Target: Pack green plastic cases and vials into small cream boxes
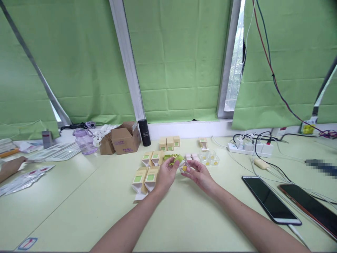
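My left hand [165, 175] and my right hand [201, 174] meet above the table, fingers closed around a small clear plastic container [184, 168] with something yellow in it. Just behind my left fingers are bright green pieces [177, 157]; whether the hand touches them I cannot tell. Past my right hand stand more clear containers [210, 159] with yellow spots, beside small pale pink pieces [191, 156]. To the left of my left hand, several small tan boxes with green labels [138, 178] have their flaps open.
Closed tan boxes [170, 143] and an open one [203, 144] stand further back. A cardboard carton [125, 138], black cylinder [144, 133] and purple bottle [85, 142] are back left. Phones [271, 199], cables and a power strip [250, 149] lie right. Another person's hand [12, 168] is far left.
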`<action>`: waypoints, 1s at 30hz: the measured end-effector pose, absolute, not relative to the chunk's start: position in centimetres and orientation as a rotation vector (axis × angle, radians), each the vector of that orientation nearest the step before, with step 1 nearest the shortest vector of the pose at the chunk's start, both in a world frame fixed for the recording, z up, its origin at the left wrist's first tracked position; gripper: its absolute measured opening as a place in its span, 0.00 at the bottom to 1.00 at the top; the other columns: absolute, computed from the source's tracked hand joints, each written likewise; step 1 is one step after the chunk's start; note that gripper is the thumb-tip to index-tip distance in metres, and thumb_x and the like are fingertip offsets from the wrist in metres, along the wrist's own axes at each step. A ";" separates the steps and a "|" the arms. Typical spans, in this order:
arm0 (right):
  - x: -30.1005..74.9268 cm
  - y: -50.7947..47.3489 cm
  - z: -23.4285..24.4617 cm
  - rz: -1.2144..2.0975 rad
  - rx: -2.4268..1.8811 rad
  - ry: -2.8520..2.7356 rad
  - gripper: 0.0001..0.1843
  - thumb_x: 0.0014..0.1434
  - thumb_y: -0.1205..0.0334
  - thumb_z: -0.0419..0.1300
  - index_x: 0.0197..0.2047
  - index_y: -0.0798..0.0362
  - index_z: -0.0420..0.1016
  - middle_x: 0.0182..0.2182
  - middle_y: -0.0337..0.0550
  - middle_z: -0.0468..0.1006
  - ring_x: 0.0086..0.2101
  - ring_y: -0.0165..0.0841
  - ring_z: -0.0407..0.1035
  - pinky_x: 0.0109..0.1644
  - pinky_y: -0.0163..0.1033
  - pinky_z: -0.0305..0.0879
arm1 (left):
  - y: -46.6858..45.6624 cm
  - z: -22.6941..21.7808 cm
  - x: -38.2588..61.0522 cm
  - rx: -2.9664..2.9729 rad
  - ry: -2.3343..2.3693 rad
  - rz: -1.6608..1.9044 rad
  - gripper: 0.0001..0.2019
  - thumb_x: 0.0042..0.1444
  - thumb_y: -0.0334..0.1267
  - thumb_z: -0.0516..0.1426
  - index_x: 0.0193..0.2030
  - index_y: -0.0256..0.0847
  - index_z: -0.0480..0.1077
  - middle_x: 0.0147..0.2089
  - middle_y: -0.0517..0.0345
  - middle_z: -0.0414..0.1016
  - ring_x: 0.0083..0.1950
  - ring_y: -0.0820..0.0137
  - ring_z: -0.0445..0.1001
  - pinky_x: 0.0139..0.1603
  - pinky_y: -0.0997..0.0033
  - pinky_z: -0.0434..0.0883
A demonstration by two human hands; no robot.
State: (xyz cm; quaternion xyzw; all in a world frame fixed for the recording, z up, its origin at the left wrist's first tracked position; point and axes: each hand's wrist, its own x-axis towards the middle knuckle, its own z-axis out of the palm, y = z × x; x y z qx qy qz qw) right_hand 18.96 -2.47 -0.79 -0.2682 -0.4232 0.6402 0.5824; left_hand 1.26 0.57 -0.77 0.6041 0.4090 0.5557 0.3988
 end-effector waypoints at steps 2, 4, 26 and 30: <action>18.9 -2.5 -0.8 1.492 -0.632 -0.977 0.26 0.42 0.52 0.83 0.42 0.51 0.81 0.47 0.43 0.80 0.44 0.39 0.78 0.59 0.58 0.75 | 0.4 -0.6 1.3 1.529 1.033 1.401 0.29 0.58 0.62 0.64 0.52 0.36 0.76 0.55 0.41 0.81 0.52 0.56 0.81 0.53 0.60 0.76; 18.8 -2.4 -0.8 1.487 -0.637 -0.972 0.26 0.42 0.52 0.83 0.42 0.51 0.81 0.47 0.43 0.80 0.44 0.39 0.78 0.59 0.58 0.75 | 0.3 -0.4 1.4 1.512 1.029 1.398 0.29 0.57 0.61 0.65 0.52 0.36 0.76 0.54 0.41 0.82 0.52 0.57 0.82 0.53 0.60 0.76; 19.6 -1.7 -1.8 1.221 -0.670 -1.288 0.31 0.48 0.55 0.78 0.55 0.45 0.77 0.48 0.46 0.78 0.47 0.39 0.73 0.53 0.48 0.75 | -0.7 0.8 1.7 1.539 0.910 1.369 0.29 0.55 0.59 0.67 0.52 0.36 0.78 0.53 0.41 0.83 0.53 0.53 0.82 0.53 0.58 0.78; 19.4 -1.8 -2.0 1.224 -0.662 -1.302 0.32 0.50 0.54 0.78 0.57 0.44 0.76 0.53 0.47 0.77 0.43 0.38 0.74 0.49 0.47 0.75 | -0.9 1.0 1.6 1.559 0.945 1.328 0.28 0.56 0.59 0.67 0.52 0.36 0.79 0.52 0.41 0.83 0.52 0.53 0.82 0.53 0.57 0.78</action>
